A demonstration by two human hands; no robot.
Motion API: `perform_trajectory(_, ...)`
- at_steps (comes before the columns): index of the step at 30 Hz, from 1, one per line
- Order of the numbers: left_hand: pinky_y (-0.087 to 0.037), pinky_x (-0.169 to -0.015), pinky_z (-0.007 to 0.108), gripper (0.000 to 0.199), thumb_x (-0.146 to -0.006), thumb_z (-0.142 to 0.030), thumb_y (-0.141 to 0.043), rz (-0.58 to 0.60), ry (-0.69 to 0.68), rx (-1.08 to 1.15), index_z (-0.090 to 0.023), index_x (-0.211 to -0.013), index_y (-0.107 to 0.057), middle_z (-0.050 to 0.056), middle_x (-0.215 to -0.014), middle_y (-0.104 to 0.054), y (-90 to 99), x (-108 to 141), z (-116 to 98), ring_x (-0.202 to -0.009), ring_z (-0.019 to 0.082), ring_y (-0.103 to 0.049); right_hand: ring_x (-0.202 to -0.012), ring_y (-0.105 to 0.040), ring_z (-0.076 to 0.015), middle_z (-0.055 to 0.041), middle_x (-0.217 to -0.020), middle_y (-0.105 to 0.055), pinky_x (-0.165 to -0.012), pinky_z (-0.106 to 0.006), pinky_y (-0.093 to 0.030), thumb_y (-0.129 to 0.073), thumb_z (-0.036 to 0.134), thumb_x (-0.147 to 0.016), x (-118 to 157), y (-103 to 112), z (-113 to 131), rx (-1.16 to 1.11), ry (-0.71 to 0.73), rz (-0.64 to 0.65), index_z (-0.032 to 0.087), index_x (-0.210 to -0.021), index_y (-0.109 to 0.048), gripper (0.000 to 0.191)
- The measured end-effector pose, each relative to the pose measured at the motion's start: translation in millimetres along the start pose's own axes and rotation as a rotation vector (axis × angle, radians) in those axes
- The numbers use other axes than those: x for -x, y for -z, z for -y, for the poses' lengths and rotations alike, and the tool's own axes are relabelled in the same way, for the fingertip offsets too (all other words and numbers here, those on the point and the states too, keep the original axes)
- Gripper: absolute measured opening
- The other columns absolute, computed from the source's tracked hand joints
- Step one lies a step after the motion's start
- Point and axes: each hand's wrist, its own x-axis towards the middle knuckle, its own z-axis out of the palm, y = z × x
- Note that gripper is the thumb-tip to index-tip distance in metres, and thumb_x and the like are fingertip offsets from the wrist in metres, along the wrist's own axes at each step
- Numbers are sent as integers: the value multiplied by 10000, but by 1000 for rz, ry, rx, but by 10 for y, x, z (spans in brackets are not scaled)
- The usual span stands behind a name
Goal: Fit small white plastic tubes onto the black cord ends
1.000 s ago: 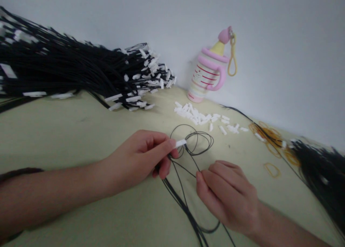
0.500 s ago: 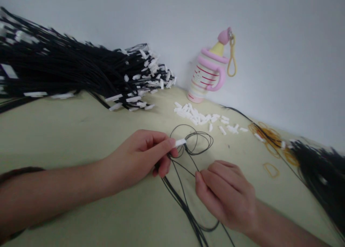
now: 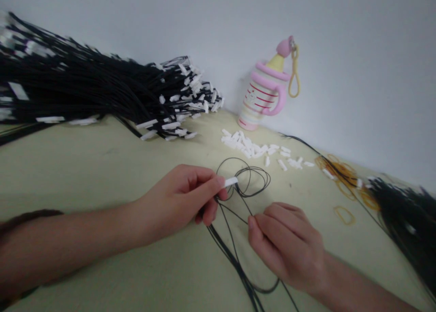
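Observation:
Between thumb and fingers my left hand [image 3: 190, 191] pinches a small white plastic connector [image 3: 230, 182], its free end pointing right. Black cables [image 3: 231, 257] run down from under that hand toward the bottom edge. My right hand [image 3: 288, 244] is closed, with thin black wire [image 3: 245, 206] pinched at its fingertips. A loose coil of thin black wire [image 3: 260, 182] lies on the table just beyond both hands. Whether the wire enters the connector is too small to make out.
Loose white connectors [image 3: 247, 145] lie in front of a pink striped cup [image 3: 260, 94]. A large heap of black cables [image 3: 88, 85] with white ends fills the back left. Yellow rubber bands [image 3: 344, 215] and another black cable bundle [image 3: 405, 221] are on the right.
Both hands keep their grips and hardly move relative to the wires. The whole view has shifted very slightly, everything sitting a little further right.

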Motion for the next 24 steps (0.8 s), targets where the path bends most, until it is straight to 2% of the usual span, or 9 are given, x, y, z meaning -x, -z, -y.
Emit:
perform_trajectory(10, -264, -397, 160, 307, -879, -390, -431, 38, -57, -52, -156, -744, -576, -62, -435, -505, 24, -5, 53, -397, 63, -377, -486, -381, -97, 9, -525, -472, -490, -256, -361, -556, 54, -773, -15, -24, 2, -84, -20, 34, 128, -670, -563, 127)
perform_trajectory(17, -272, -390, 163, 306, -893, -382, -420, 91, -137, -193, -167, -720, -553, -64, -461, -510, 5, 32, 62, -413, 67, -394, -499, -420, -103, -4, -556, -498, -477, -256, -348, -555, 81, -770, 4, -44, -11, -132, -94, 86, 113, -686, -592, 97)
perform_trajectory(24, -289, -397, 156, 286, -892, -364, -422, 130, -117, -195, -169, -726, -549, -64, -472, -516, -12, 54, 33, -423, 67, -406, -475, -367, -101, 4, -510, -460, -462, -262, -316, -541, 76, -767, -22, -38, -1, -121, -70, 86, 119, -606, -572, 170)
